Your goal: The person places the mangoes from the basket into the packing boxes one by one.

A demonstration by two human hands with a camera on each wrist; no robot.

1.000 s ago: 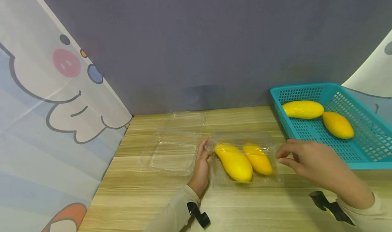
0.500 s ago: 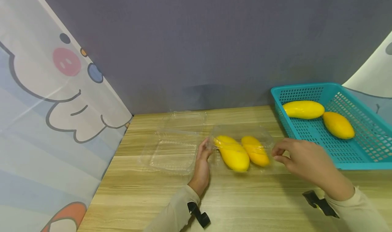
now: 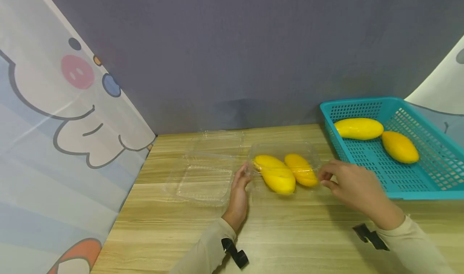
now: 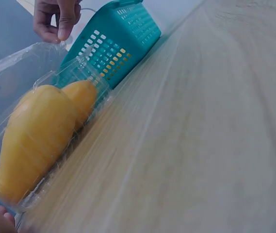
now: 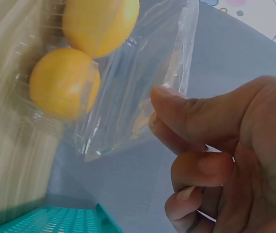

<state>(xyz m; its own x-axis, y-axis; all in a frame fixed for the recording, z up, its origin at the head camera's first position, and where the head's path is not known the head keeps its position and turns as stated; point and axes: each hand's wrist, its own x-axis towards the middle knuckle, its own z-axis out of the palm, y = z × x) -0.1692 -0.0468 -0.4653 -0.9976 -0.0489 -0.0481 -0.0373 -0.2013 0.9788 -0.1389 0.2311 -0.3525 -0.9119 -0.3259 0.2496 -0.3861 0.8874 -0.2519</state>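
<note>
A clear plastic clamshell box (image 3: 268, 149) holds a long yellow fruit (image 3: 279, 181), narrow at one end, and a smaller orange-yellow mango-like fruit (image 3: 301, 170). At its left edge, my left hand (image 3: 237, 199) grips the clear plastic near the corner; in the left wrist view only a few fingertips (image 4: 2, 211) show there. On the opposite side, my right hand (image 3: 357, 185) pinches the lid's edge between thumb and index finger, the other fingers curled. The lid (image 5: 142, 82) stands raised at an angle over the fruit in the right wrist view.
To the right stands a teal basket (image 3: 420, 194) holding another yellow fruit (image 3: 359, 128) and a mango-like fruit (image 3: 400, 147). Left of my left hand lies a second clear clamshell box (image 3: 204, 181), opened out on the wooden table (image 3: 145, 237). A grey panel (image 3: 232, 56) rises behind.
The box with its two fruits has shifted away from me. My right hand has moved left and slightly away, along with the plastic edge. The left hand has stayed in place.
</note>
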